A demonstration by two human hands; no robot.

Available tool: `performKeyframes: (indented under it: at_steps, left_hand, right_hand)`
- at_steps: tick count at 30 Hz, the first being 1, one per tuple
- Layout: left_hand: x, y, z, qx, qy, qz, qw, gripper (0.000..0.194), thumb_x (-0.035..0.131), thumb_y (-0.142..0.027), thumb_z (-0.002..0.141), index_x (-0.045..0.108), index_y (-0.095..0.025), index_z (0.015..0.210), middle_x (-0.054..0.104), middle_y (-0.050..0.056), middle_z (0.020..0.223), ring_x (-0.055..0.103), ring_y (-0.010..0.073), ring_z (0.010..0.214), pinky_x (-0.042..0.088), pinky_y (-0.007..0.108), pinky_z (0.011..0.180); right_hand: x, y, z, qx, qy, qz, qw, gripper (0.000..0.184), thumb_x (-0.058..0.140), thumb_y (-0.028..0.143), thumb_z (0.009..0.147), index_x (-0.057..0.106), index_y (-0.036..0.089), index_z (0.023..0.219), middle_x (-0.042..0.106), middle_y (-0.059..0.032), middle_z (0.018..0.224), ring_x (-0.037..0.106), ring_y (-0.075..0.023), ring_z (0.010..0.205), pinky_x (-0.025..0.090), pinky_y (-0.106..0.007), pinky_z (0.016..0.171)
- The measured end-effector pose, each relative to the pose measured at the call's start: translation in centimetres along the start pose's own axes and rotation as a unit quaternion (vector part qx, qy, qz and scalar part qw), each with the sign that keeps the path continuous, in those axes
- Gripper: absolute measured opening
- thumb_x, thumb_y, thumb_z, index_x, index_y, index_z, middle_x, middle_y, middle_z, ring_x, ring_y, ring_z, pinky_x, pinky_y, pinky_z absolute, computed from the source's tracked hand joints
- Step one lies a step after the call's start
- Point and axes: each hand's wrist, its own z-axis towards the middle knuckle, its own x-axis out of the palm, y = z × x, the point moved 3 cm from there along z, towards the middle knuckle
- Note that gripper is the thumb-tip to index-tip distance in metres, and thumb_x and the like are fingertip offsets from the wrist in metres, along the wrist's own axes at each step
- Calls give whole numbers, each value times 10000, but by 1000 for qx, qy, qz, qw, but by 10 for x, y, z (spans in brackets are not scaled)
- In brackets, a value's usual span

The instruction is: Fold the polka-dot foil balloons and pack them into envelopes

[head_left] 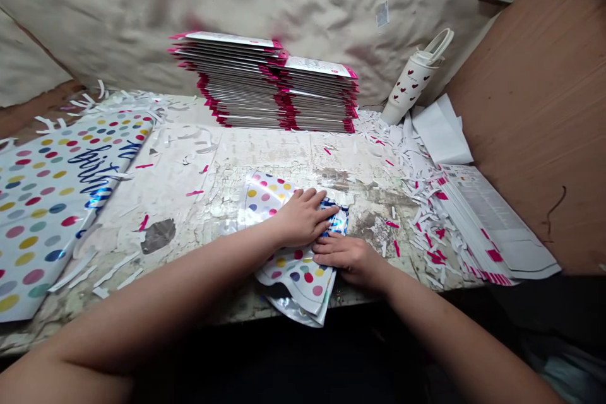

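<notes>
A folded foil balloon [271,197], white with coloured dots and blue lettering, lies at the near edge of the worn table [265,151]. My left hand [303,218] rests flat on top of it, fingers stretched toward the right. My right hand [348,257] sits just below and to the right, fingers pressed down on the balloon's folded edge. Part of the fold hangs over the table's front edge.
A stack of flat dotted foil balloons [42,202] lies at the left. Two tall piles of pink-edged packets [269,85] stand at the back. White packaging cards [492,221] fan out at the right, beside a heart-print bottle [411,83]. Paper scraps litter the table.
</notes>
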Motion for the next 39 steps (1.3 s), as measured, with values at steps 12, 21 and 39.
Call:
performKeyframes:
  at_steps: [12, 21, 39]
  left_hand:
    - [-35, 65, 41, -152, 220, -203, 942, 276, 700, -408, 599, 665, -161, 718, 625, 52, 633, 556, 207, 636, 415, 299, 645]
    - [-63, 64, 13, -158, 259, -381, 873, 297, 658, -462, 676, 588, -178, 627, 557, -4, 521, 461, 109, 450, 327, 208, 419]
    - [-59, 63, 1, -213, 201, -463, 837, 384, 743, -453, 610, 504, -160, 540, 450, -27, 510, 394, 80, 462, 295, 188, 406]
  right_hand:
    - [-4, 6, -5, -41, 57, -59, 996, 233, 480, 173, 879, 641, 188, 1047, 657, -39, 1116, 542, -202, 1134, 391, -401, 1011]
    - [-73, -8, 4, 205, -134, 154, 957, 492, 496, 82, 779, 465, 254, 1239, 426, -78, 1374, 417, -212, 1251, 404, -430, 998]
    - [-33, -46, 33, 432, -159, 540, 704, 431, 477, 520, 823, 580, 145, 1009, 706, -97, 838, 683, -204, 697, 566, -348, 617]
